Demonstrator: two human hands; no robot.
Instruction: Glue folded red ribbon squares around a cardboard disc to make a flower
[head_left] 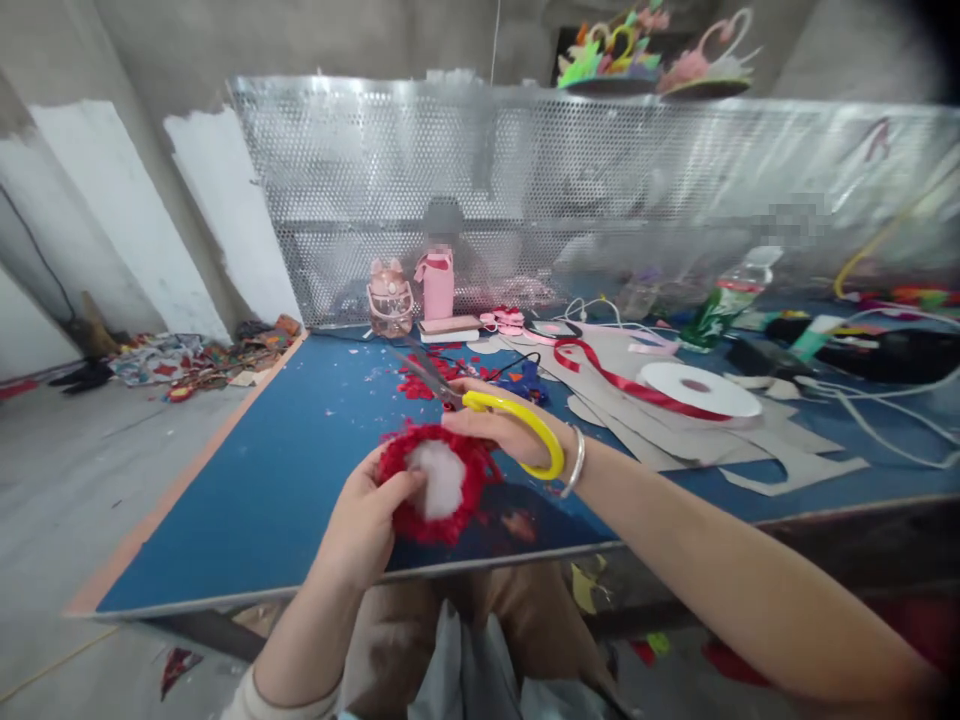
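My left hand (367, 515) is closed on a round piece with a fuzzy red border (474, 480) and a white middle, its thumb lying over the white part. Scissors with yellow handles (551, 440) are held in my right hand (491, 420), their dark blades pointing away to the upper left. The fingers of that hand also touch the top edge of the red piece. How the handle loops sit around the fingers is partly hidden. Behind the blades, red scraps (420, 380) are scattered over the blue tabletop (247, 480).
On the right lie a white spool (701, 388) with red ribbon (615, 378), cut grey card (667, 440) and cables. A green bottle (727, 300) stands farther back. A pink bottle (438, 285) and a clear pink jug (390, 300) stand before the perforated metal panel (360, 170).
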